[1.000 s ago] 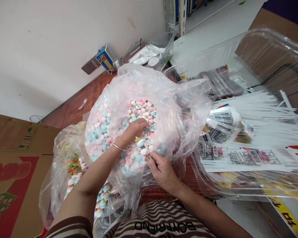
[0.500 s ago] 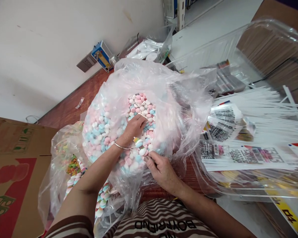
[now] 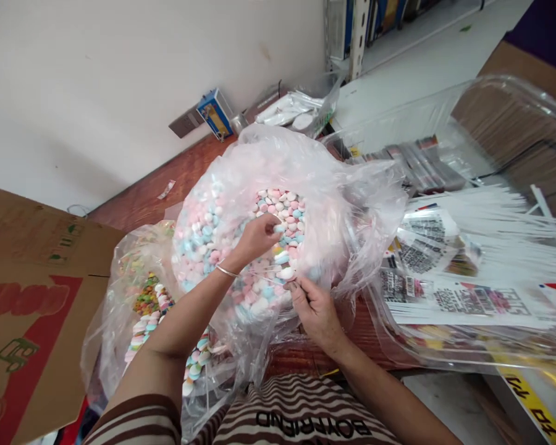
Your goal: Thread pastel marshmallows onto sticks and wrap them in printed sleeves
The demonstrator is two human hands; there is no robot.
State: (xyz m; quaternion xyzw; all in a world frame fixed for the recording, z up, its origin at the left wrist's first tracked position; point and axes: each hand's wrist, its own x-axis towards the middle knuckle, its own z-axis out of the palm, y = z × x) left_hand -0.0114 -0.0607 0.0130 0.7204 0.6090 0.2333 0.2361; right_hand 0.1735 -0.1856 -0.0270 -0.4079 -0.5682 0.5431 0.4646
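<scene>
A large clear plastic bag (image 3: 241,167) lies open in front of me, full of pink, white and blue button-shaped candies (image 3: 278,201). Over its opening, my left hand (image 3: 258,238) pinches a pale blue candy (image 3: 278,228) between thumb and fingertips. Closer to me, my right hand (image 3: 315,312) grips the lower end of a candy skewer (image 3: 285,262), a short row of yellow, blue and white pieces. Its stick is mostly hidden by the candies and fingers. At lower left, finished-looking candy skewers (image 3: 141,330) lie in another clear bag (image 3: 109,309).
A clear plastic tray (image 3: 449,355) on the right holds white sticks (image 3: 514,228) and printed wrappers (image 3: 467,296). A cardboard box (image 3: 32,272) stands at left. Behind the bag are a blue device (image 3: 215,114) and a bag of white items (image 3: 291,108) by the wall.
The view has shifted, so everything sits slightly further right and lower. My left hand has lifted from among the loose candies with a pale blue one; my right hand keeps its grip.
</scene>
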